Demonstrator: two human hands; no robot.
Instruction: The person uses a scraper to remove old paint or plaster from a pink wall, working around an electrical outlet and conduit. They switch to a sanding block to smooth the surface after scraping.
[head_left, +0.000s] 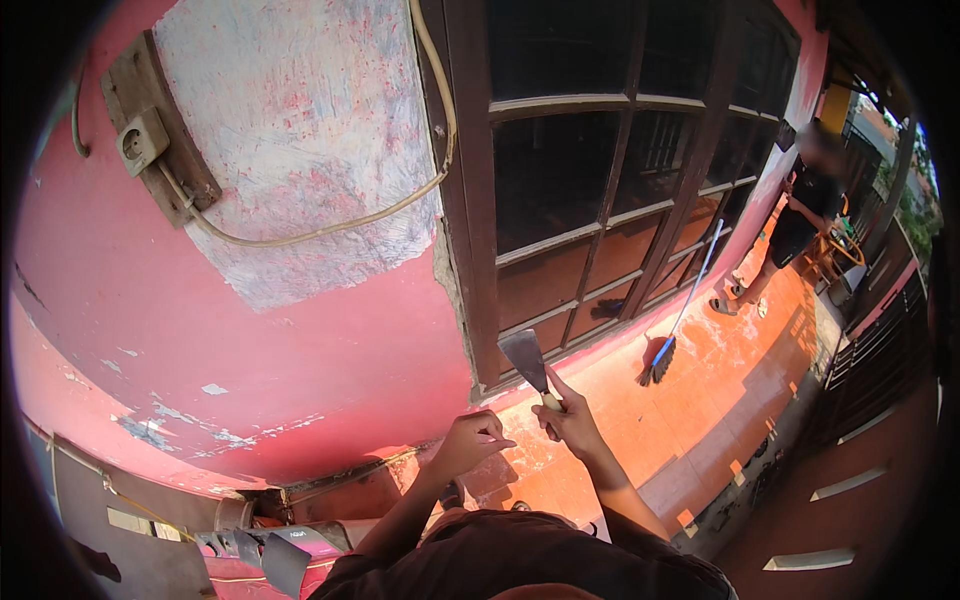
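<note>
My right hand (574, 424) grips the pale handle of a putty knife (526, 361), with the index finger laid along it. Its broad metal blade points up and left, in front of the lower frame of a paned window (551, 180). To the left, my left hand (474, 444) is loosely curled, thumb apart from the bent fingers, and nothing shows in it. Before me is a pink wall (352, 345). Its upper part has a large scraped patch (300, 150), whitish with pink flecks. Lower down, some paint has flaked off.
A socket (142, 141) on a wooden board (169, 176) feeds a cable (330, 237) across the wall. A blue-handled broom (686, 307) leans by the window on orange tiles (622, 435). A person (806, 202) stands farther right. A pink washing machine (217, 566) is at lower left.
</note>
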